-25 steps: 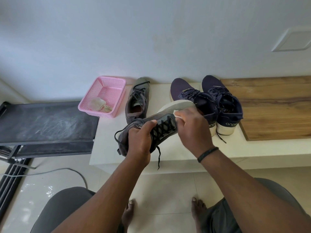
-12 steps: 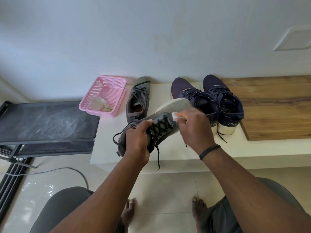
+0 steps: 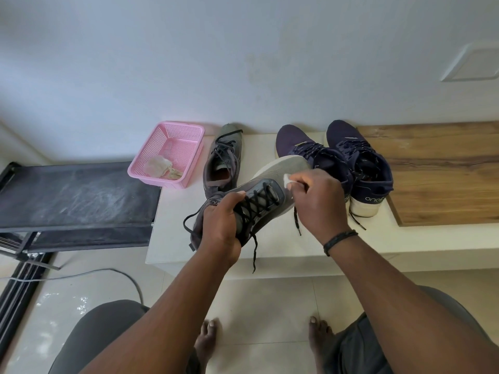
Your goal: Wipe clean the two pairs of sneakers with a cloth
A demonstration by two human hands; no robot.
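Against a pale wall, the white tabletop (image 3: 172, 238) carries a navy pair (image 3: 334, 163) and one grey sneaker (image 3: 222, 160). Its mate, the lifted grey sneaker (image 3: 259, 195), is gripped by the left hand (image 3: 220, 225) while the right hand (image 3: 316, 201) pinches a white cloth (image 3: 286, 178) at its toe. Dangling laces could snag, and hard rubbing might twist the shoe loose.

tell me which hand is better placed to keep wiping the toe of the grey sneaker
Right. The right hand already pinches the small white cloth against the toe of the grey lace-up sneaker, while the left hand is busy gripping the sneaker's heel end.
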